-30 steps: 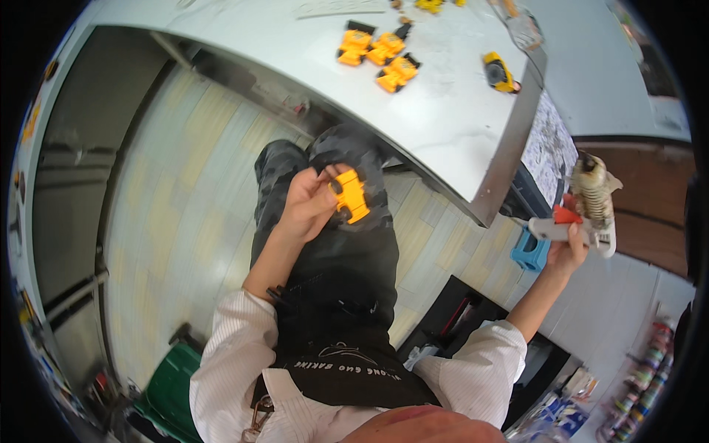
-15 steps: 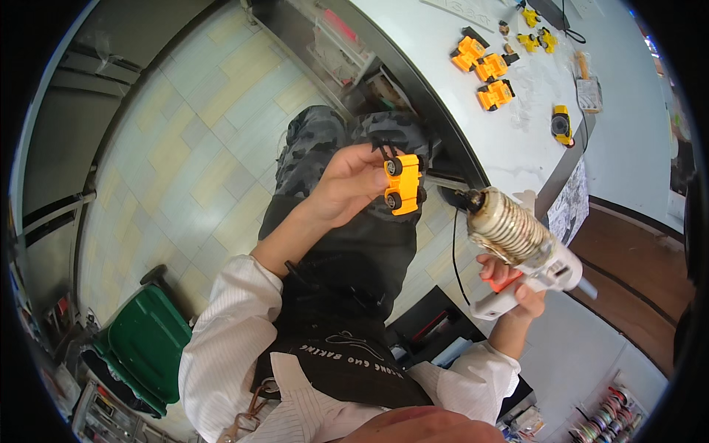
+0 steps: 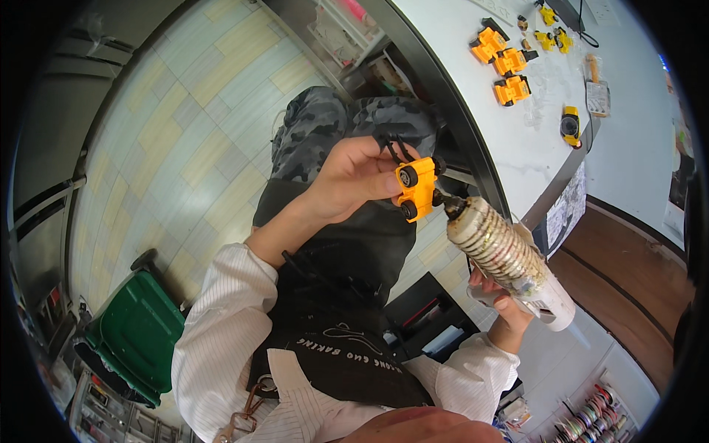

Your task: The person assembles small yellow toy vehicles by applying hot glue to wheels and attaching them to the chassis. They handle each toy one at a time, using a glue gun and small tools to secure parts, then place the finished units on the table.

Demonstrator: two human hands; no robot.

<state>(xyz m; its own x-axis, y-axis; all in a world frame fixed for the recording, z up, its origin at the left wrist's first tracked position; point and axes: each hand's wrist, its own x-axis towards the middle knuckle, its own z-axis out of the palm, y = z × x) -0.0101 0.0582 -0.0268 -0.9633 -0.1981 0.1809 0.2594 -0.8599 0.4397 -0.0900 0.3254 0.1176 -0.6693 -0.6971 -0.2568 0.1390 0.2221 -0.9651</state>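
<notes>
My left hand [image 3: 353, 179] is closed on a small orange-yellow toy vehicle [image 3: 423, 193], pinching it between thumb and fingers. The vehicle is tipped so that its black wheels show, and thin black arms stick out past my fingers. In my right hand [image 3: 511, 314] is a white hot glue gun [image 3: 491, 247] with a coil-wrapped, stained front, gripped by the handle. Its dark nozzle points left and lies right at the vehicle's wheel side; whether the two touch I cannot tell. A clear glue stick pokes out of the gun's rear.
A white table [image 3: 509, 140] with a dark edge curves along the right. Several orange toy vehicles [image 3: 509, 62] and smaller yellow ones [image 3: 546, 39] stand on it, with a black-and-yellow piece [image 3: 570, 126] near the corner. A green bin [image 3: 138, 336] stands at lower left.
The glue gun has swung left and tilted, bringing its nozzle up to the toy vehicle. My left hand has shifted slightly right and turned the vehicle a little.
</notes>
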